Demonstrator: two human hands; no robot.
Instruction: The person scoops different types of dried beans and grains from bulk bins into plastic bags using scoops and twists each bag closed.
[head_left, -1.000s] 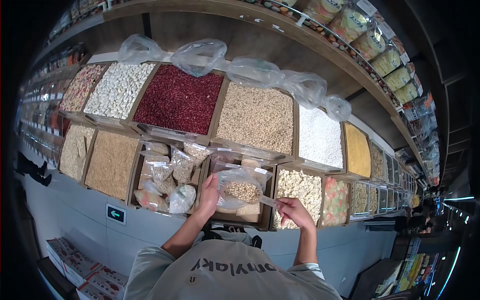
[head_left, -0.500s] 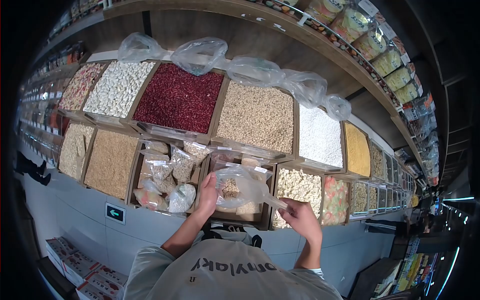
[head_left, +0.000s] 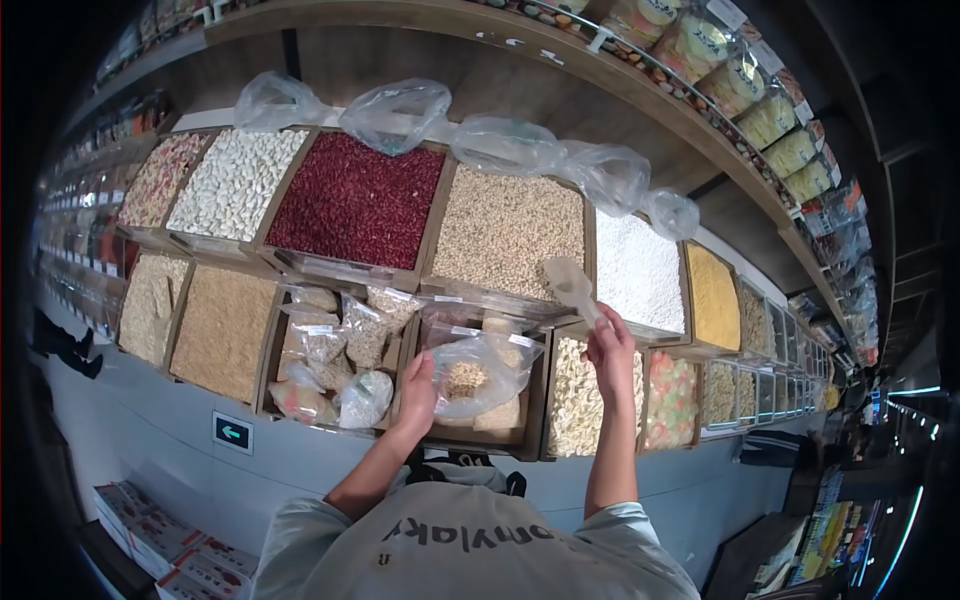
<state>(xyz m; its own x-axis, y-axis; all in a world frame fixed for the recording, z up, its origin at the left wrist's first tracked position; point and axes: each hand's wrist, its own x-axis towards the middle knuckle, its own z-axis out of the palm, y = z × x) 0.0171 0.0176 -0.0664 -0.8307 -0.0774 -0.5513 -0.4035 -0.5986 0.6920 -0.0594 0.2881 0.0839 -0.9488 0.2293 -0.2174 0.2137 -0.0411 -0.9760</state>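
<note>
My left hand [head_left: 417, 393] is closed on the edge of a clear plastic bag [head_left: 497, 384], whose mouth gapes upward. Some pale beans [head_left: 465, 379] lie inside it. The bag hangs over a wooden bin that holds packed goods. My right hand [head_left: 611, 349] grips the handle of a translucent plastic scoop [head_left: 569, 281]. The scoop's bowl is at the lower right corner of the bin of pale beans [head_left: 512, 226]; whether anything is in it I cannot tell.
Around these stand bins of dark red beans [head_left: 358, 195], white beans [head_left: 238, 178], white grains [head_left: 637, 268] and yellow grain [head_left: 714, 298]. Bagged goods [head_left: 340, 345] fill a front bin. Plastic bags [head_left: 508, 143] lie along the back, beneath a wooden shelf [head_left: 420, 22].
My right hand has carried the scoop up and away from the bag's mouth to the pale bean bin. My left hand stays with the bag.
</note>
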